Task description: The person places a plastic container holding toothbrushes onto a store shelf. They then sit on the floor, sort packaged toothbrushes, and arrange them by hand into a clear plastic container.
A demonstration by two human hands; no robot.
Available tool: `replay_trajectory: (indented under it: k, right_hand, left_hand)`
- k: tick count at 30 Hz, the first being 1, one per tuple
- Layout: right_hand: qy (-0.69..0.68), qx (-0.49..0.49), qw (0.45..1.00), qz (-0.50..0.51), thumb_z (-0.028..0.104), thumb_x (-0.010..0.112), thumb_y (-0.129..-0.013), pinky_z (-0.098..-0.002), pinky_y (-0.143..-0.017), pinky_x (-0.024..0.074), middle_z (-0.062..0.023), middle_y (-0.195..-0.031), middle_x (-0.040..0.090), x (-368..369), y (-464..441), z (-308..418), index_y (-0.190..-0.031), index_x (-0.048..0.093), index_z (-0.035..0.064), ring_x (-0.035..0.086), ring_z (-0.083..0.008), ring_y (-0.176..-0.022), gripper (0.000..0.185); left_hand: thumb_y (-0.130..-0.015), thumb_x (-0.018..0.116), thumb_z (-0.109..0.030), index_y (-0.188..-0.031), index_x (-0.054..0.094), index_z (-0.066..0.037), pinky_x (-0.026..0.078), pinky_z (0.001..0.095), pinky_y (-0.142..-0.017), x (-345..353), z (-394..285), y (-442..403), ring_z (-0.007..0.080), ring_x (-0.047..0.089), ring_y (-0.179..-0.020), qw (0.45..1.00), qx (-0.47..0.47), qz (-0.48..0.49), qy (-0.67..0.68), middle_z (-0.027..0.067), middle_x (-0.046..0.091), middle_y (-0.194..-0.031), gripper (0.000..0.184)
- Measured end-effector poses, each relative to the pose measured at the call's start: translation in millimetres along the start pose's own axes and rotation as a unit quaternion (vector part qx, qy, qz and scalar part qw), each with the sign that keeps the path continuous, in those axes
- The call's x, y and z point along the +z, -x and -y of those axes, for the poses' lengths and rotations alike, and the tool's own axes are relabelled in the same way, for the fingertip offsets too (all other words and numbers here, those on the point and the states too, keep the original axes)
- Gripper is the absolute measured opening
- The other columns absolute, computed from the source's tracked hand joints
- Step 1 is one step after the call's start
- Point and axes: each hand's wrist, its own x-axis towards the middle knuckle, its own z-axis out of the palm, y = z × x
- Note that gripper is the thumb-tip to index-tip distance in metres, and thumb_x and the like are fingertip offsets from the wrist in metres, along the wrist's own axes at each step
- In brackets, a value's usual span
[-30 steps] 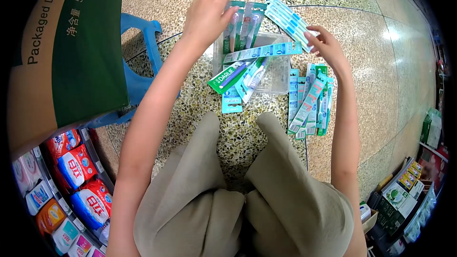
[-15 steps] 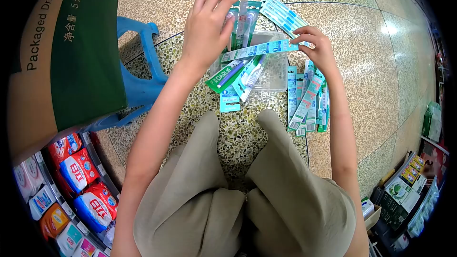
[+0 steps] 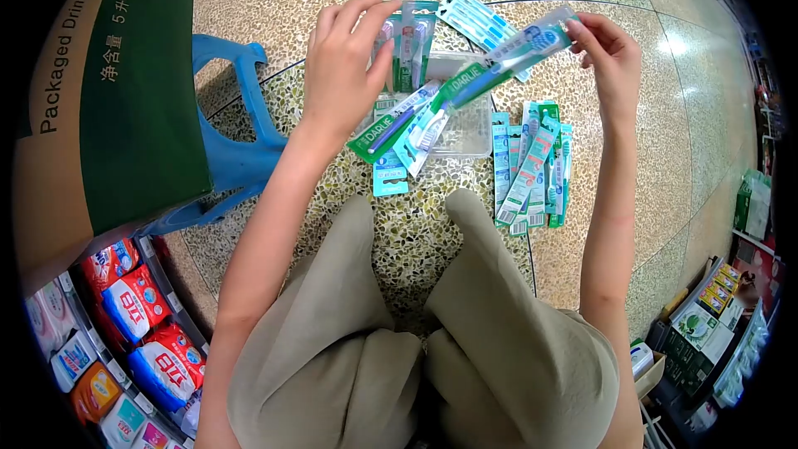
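My right hand pinches one end of a packaged toothbrush, green with a DARLIE label and a clear front. It slants over a clear plastic tub. At the tub's left side, my left hand curls its fingers and thumb around the edge of several upright toothbrush packs; its grip is partly hidden. Against the tub's front left lean another DARLIE toothbrush pack, a white toothbrush pack and a light blue pack.
A fanned pile of toothbrush packs lies right of the tub, and blue-white packs lie behind it. On the left, a blue stool stands beside a large carton. Shelves with bagged goods are at lower left.
My right hand has moved right and raised the toothbrush pack, which now shows its DARLIE front and tilts up toward the right. My left hand stays at the upright packs.
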Motion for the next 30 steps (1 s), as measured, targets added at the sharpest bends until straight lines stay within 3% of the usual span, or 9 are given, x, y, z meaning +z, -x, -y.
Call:
replay_trajectory:
  k: [3, 6, 11, 14, 17, 23, 30]
  right_hand:
    - [0.003, 0.034, 0.999, -0.013, 0.018, 0.071, -0.086, -0.0171, -0.051, 0.0346, -0.0008, -0.076, 0.068, -14, -3, -2, -0.098, 0.071, 0.0023, 0.058, -0.0046, -0.065, 0.020]
    - [-0.013, 0.040, 0.999, -0.017, 0.016, 0.070, -0.087, -0.0175, -0.050, 0.0348, -0.0009, -0.076, 0.068, -16, -6, -8, -0.099, 0.071, 0.0025, 0.057, -0.0045, -0.062, 0.018]
    - [-0.030, -0.057, 0.998, -0.008, 0.011, 0.069, -0.087, -0.0182, -0.053, 0.0418, -0.0034, -0.081, 0.070, 13, -7, -7, -0.101, 0.071, 0.0018, 0.062, -0.0062, -0.066, 0.017]
    - [-0.014, -0.085, 0.996, 0.008, 0.010, 0.070, -0.085, -0.0198, -0.058, 0.0491, -0.0047, -0.082, 0.071, 33, -11, -11, -0.100, 0.072, 0.0023, 0.066, -0.0087, -0.068, 0.017]
    - [-0.021, -0.091, 0.995, 0.032, 0.009, 0.070, -0.085, -0.0221, -0.060, 0.0529, -0.0058, -0.079, 0.071, 52, -21, -20, -0.098, 0.071, 0.0007, 0.067, -0.0104, -0.067, 0.016]
    - [0.019, -0.161, 0.981, 0.103, 0.012, 0.072, -0.083, -0.0256, -0.062, 0.0545, -0.0086, -0.078, 0.072, 93, -33, -18, -0.096, 0.072, 0.0011, 0.069, -0.0140, -0.068, 0.017]
    - [0.057, -0.114, 0.976, 0.178, 0.012, 0.069, -0.087, -0.0252, -0.067, 0.0568, -0.0080, -0.082, 0.071, 103, -49, -17, -0.098, 0.070, -0.0018, 0.069, -0.0124, -0.074, 0.018]
  left_hand:
    - [-0.080, 0.063, -0.006, -0.118, 0.062, -0.010, 0.044, 0.0411, -0.091, -2, 1, 1, 0.0293, 0.052, -0.106, 1.000, -0.010, 0.001, 0.006, 0.0088, 0.060, -0.115, 0.038]
    - [-0.082, 0.063, -0.006, -0.120, 0.062, -0.010, 0.043, 0.0408, -0.093, -4, 4, 3, 0.0296, 0.052, -0.109, 1.000, -0.022, 0.003, 0.009, 0.0089, 0.060, -0.116, 0.038]
    - [-0.082, 0.063, -0.007, -0.119, 0.062, -0.011, 0.043, 0.0405, -0.093, -7, 5, 4, 0.0299, 0.052, -0.108, 0.999, -0.036, 0.005, -0.001, 0.0089, 0.060, -0.116, 0.037]
    - [-0.081, 0.063, -0.007, -0.126, 0.058, -0.014, 0.041, 0.0433, -0.097, -4, 6, 4, 0.0310, 0.050, -0.114, 1.000, -0.007, 0.012, -0.027, 0.0076, 0.057, -0.124, 0.046]
    - [-0.083, 0.065, -0.010, -0.140, 0.046, -0.020, 0.035, 0.0457, -0.107, -1, 1, 0, 0.0322, 0.040, -0.131, 0.996, 0.035, 0.056, -0.062, 0.0062, 0.045, -0.143, 0.061]
    - [-0.082, 0.067, -0.013, -0.148, 0.033, -0.024, 0.027, 0.0514, -0.114, 21, 4, -6, 0.0348, 0.030, -0.139, 0.983, 0.058, 0.117, -0.130, 0.0024, 0.033, -0.152, 0.074]
    - [-0.079, 0.069, -0.010, -0.146, 0.035, -0.022, 0.037, 0.0464, -0.109, 32, 18, -3, 0.0369, 0.032, -0.138, 0.984, 0.045, 0.134, -0.109, 0.0033, 0.037, -0.150, 0.076]
